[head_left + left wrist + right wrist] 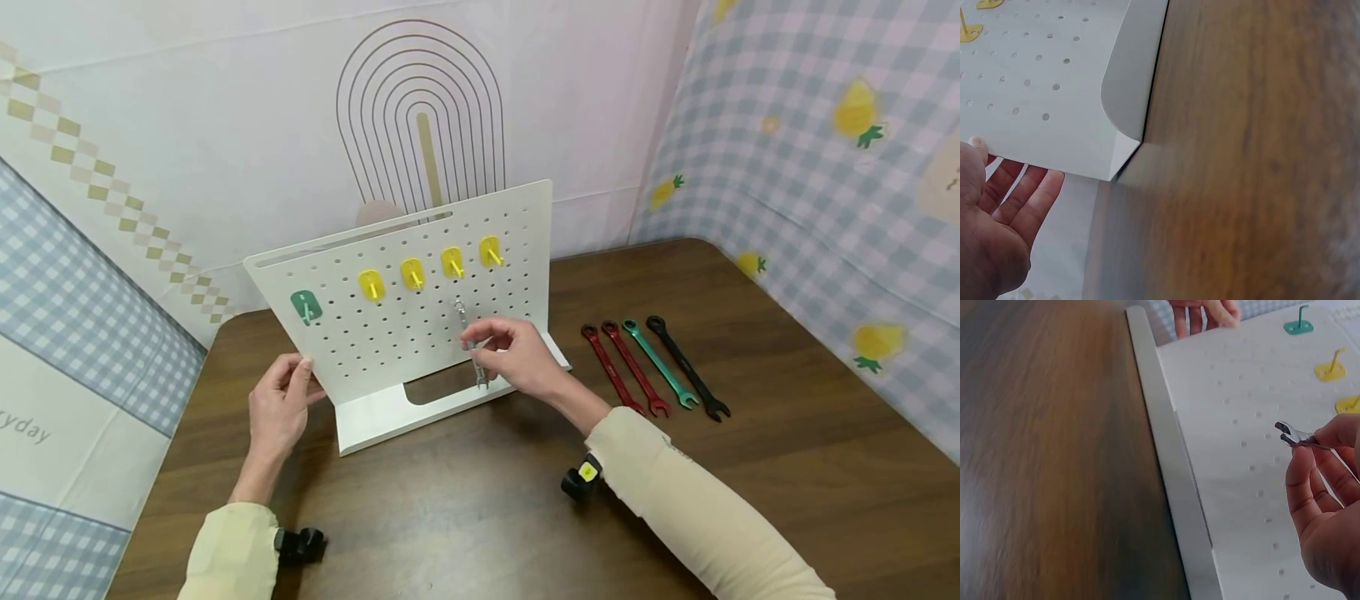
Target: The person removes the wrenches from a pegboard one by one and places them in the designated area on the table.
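Observation:
A white pegboard (360, 387) stands on the table, leaning slightly back on its flat foot. My left hand (279, 408) holds its left edge low down, thumb on the front face and fingers (1041, 200) behind. In front of the board, my right hand (521, 358) pinches a silver combination wrench (481, 373) between thumb and fingertips. The wrench hangs nearly upright, ring end up, below the yellow hooks. In the right wrist view its open-end head (1291, 434) points out past the fingers. Several yellow hooks (412, 273) and one green hook (305, 307) are fixed along the board.
To the right on the wooden table (465, 517) lie two red wrenches (617, 371), a green wrench (660, 364) and a black wrench (687, 367), side by side. Behind the board hangs a printed white cloth (585, 108); a checked cloth (795, 183) borders the table's right side.

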The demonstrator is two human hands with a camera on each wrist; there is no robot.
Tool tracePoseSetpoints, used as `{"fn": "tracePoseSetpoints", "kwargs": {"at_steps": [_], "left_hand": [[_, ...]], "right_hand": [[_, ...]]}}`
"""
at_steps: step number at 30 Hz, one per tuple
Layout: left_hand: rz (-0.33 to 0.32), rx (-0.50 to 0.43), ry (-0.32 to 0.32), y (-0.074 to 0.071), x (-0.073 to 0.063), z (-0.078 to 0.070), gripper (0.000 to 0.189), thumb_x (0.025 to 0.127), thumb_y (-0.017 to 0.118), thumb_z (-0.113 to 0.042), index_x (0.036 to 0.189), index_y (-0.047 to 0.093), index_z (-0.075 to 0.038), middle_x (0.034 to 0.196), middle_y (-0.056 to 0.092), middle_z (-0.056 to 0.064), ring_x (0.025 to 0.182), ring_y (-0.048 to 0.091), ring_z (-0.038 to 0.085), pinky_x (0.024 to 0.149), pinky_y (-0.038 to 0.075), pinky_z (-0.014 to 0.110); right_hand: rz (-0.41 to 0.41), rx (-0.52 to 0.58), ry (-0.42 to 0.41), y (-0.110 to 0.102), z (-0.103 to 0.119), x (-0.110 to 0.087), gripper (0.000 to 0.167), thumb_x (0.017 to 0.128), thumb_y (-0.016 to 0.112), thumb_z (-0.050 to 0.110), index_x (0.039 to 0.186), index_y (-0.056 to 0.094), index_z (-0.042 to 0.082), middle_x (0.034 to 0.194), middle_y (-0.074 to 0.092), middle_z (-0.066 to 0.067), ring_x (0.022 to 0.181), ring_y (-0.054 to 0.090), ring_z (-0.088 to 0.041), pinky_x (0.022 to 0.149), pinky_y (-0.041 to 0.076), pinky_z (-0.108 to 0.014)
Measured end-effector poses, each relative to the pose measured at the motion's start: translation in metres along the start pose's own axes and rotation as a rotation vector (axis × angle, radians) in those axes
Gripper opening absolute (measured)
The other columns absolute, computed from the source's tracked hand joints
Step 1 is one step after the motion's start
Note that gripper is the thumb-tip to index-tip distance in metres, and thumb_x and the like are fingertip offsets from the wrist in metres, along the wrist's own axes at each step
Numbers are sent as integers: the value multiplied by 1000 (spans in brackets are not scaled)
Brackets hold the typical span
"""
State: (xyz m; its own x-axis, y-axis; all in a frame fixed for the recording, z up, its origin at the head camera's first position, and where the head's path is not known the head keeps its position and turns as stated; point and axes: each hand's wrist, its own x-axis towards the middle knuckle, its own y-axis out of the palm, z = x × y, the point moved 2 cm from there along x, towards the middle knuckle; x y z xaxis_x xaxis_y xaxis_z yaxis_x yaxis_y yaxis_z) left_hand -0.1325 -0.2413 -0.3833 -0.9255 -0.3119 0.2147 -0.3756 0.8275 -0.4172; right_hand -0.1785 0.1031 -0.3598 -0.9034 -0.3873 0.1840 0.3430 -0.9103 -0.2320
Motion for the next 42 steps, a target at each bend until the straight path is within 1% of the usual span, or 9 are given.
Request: {"fn": "tracePoseSetpoints", "kwargs": {"at_steps": [4, 7, 9, 12, 14, 21, 28, 35, 42], "left_hand": [[1, -1, 0, 0, 0, 0, 37, 110, 59, -35, 121, 67, -1, 121, 72, 26, 81, 67, -7, 71, 63, 13], [4, 5, 2, -1, -1, -1, 37, 110, 58, -35, 122, 67, -1, 121, 72, 26, 82, 67, -7, 71, 62, 12], [4, 8, 4, -1, -1, -1, 37, 110, 57, -34, 122, 67, -1, 121, 72, 26, 82, 67, -7, 71, 62, 12], [5, 14, 1, -1, -1, -2, 37, 110, 57, -34, 123, 67, -1, 120, 72, 26, 83, 67, -7, 71, 62, 12], [6, 13, -4, -1, -1, -2, 37, 110, 57, -34, 123, 67, -1, 120, 72, 26, 83, 67, -6, 71, 62, 12], [4, 13, -7, 0, -1, -2, 37, 110, 57, -34, 122, 67, -1, 120, 72, 26, 83, 68, -5, 71, 62, 12], [1, 19, -9, 0, -1, -2, 36, 110, 57, -34, 122, 67, -1, 119, 71, 26, 82, 68, -5, 71, 62, 12], [1, 18, -5, 0, -1, -2, 36, 110, 58, -34, 122, 67, -1, 118, 71, 24, 82, 66, -6, 71, 62, 12], [-7, 14, -7, 0, 0, -1, 35, 110, 58, -34, 121, 68, -3, 116, 72, 21, 81, 66, -6, 70, 63, 13]], "right_hand": [[-16, 1, 5, -12, -5, -6, 29, 92, 62, -4, 119, 72, -5, 114, 75, -19, 71, 62, -18, 58, 56, -26], [-30, -13, 16, -20, -8, -10, 29, 93, 62, -4, 120, 72, -6, 114, 75, -20, 71, 61, -20, 58, 55, -25], [-41, -30, 23, -25, -10, -11, 28, 94, 63, -4, 120, 72, -5, 113, 75, -19, 71, 62, -20, 59, 56, -26], [-53, -48, 38, -31, -12, -14, 27, 94, 63, -3, 120, 73, -3, 113, 75, -18, 72, 61, -17, 60, 57, -26], [-57, -49, 48, -34, -14, -15, 27, 95, 63, -4, 120, 72, -3, 114, 74, -20, 73, 61, -17, 60, 57, -26], [-84, -67, 74, -48, -17, -22, 25, 96, 66, -1, 121, 72, -3, 116, 74, -22, 76, 61, -19, 62, 59, -32], [-115, -76, 91, -61, -21, -27, 25, 98, 67, -1, 122, 70, -4, 117, 73, -27, 74, 61, -29, 61, 58, -30], [-140, -73, 101, -69, -22, -30, 24, 99, 67, -1, 123, 71, -3, 118, 75, -24, 74, 59, -15, 61, 56, -24], [-156, -75, 125, -79, -24, -32, 25, 100, 67, 2, 125, 70, -3, 119, 75, -23, 75, 60, -16, 62, 57, -23]]}}
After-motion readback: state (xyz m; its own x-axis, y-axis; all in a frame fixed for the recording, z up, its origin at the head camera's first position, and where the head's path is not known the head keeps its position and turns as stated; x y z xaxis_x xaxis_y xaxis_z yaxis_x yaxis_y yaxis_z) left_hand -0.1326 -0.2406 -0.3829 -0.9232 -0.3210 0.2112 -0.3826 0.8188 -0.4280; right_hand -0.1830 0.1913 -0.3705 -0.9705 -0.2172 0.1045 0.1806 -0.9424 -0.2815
